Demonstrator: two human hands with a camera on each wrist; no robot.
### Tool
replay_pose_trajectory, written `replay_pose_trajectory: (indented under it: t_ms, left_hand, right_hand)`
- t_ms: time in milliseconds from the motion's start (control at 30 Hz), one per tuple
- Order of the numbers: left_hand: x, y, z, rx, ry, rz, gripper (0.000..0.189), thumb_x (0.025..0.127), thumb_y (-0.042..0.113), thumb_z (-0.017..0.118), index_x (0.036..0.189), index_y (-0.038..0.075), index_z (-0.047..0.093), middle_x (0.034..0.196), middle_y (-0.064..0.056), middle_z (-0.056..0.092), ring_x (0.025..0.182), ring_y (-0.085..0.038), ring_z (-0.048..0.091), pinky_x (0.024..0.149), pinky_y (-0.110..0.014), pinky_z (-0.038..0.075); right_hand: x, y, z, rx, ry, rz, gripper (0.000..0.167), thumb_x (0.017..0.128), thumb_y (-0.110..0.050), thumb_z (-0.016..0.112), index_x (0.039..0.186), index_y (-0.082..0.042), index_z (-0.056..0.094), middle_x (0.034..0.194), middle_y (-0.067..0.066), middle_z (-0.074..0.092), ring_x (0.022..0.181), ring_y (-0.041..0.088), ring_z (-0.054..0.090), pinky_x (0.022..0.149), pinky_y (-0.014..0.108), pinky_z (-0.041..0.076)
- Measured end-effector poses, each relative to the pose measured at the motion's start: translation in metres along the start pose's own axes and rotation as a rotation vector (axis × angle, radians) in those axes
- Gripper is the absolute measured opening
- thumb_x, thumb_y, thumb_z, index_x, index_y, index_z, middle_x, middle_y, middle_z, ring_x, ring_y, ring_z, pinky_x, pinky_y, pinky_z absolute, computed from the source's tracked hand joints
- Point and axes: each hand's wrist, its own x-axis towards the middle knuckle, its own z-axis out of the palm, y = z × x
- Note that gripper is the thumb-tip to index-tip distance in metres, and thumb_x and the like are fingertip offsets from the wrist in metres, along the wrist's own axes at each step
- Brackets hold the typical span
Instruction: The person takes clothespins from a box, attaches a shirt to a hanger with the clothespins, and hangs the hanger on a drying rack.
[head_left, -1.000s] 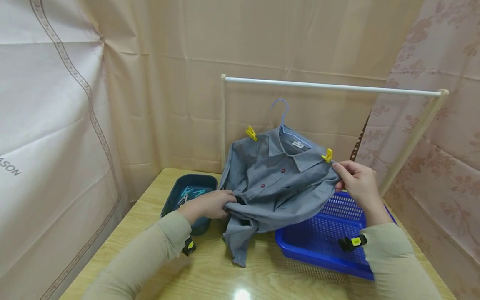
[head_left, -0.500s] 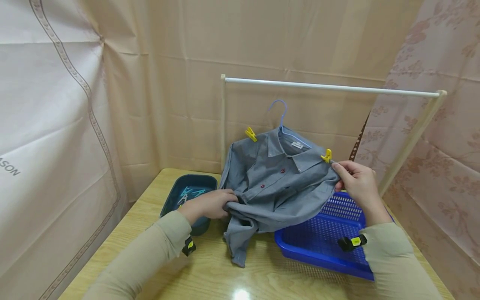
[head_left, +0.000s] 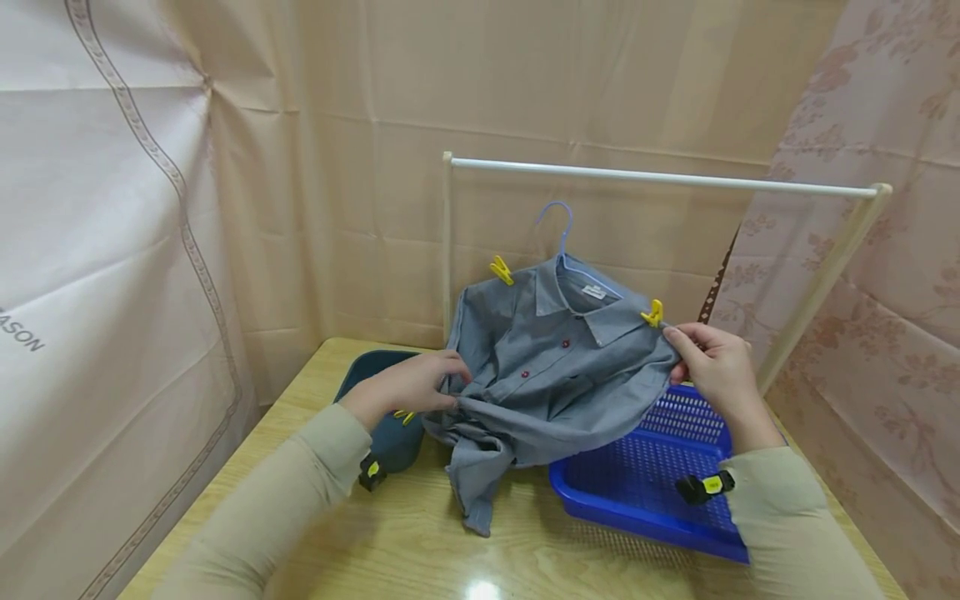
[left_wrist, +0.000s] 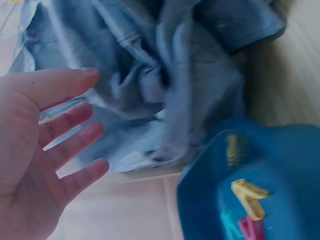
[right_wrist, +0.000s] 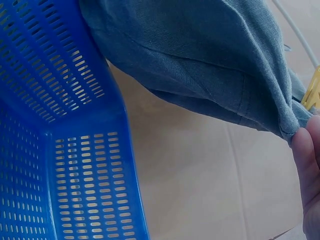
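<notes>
A grey button-up shirt is on a light blue hanger, with one yellow clothespin at its left shoulder and another yellow clothespin at the right one. My right hand pinches the cloth just outside the right clothespin; the right wrist view shows thumb and finger on the gathered shoulder. At the shirt's left side is my left hand, fingers spread and holding nothing in the left wrist view. It partly covers a dark teal bin with several clothespins inside.
A blue perforated basket stands on the wooden table under the shirt's right side. Behind the shirt rises a rack with a white rod. Fabric curtains surround the table.
My left hand has let go of the shirt's lower left cloth and moved slightly up and left, over the bin. My right hand keeps its pinch on the shoulder.
</notes>
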Motion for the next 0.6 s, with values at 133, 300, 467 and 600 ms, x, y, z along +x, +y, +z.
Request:
replay_pose_trajectory:
  t_ms: [133,300,467,600]
  left_hand:
    - [-0.001,0.004,-0.018,-0.001,0.065,0.005,0.031,0.093,0.018,0.076,0.124,0.017,0.067,0.129,0.001,0.057,0.085,-0.018,0.060,0.081,-0.035,0.053]
    - [-0.001,0.005,-0.036,0.004,0.165,0.039,0.030,0.094,0.018,0.076,0.122,0.013,0.067,0.125,-0.003,0.060,0.106,-0.020,0.061,0.088,-0.036,0.055]
    - [-0.001,0.007,-0.054,-0.011,0.300,0.071,0.034,0.093,0.018,0.077,0.125,0.008,0.066,0.124,-0.007,0.062,0.115,-0.028,0.061,0.096,-0.045,0.052]
    - [0.002,0.007,-0.066,-0.019,0.445,0.096,0.037,0.092,0.015,0.077,0.126,0.007,0.066,0.123,-0.008,0.062,0.111,-0.027,0.061,0.091,-0.045,0.054]
  right_hand:
    - [0.000,-0.001,0.000,-0.004,-0.001,0.010,0.035,0.102,-0.035,0.063,0.103,-0.001,0.073,0.060,0.008,0.064,0.046,0.015,0.061,0.048,0.025,0.054]
    - [-0.002,-0.001,0.000,-0.002,-0.001,0.023,0.036,0.102,-0.036,0.063,0.104,-0.001,0.073,0.060,0.008,0.064,0.046,0.016,0.061,0.048,0.026,0.054]
    - [-0.002,-0.001,-0.001,-0.007,0.001,-0.009,0.033,0.102,-0.031,0.064,0.103,0.001,0.073,0.059,0.008,0.064,0.045,0.014,0.061,0.047,0.024,0.053]
    - [-0.001,-0.002,-0.001,-0.012,0.006,-0.023,0.032,0.102,-0.031,0.065,0.102,0.000,0.073,0.058,0.007,0.064,0.045,0.013,0.061,0.046,0.025,0.052]
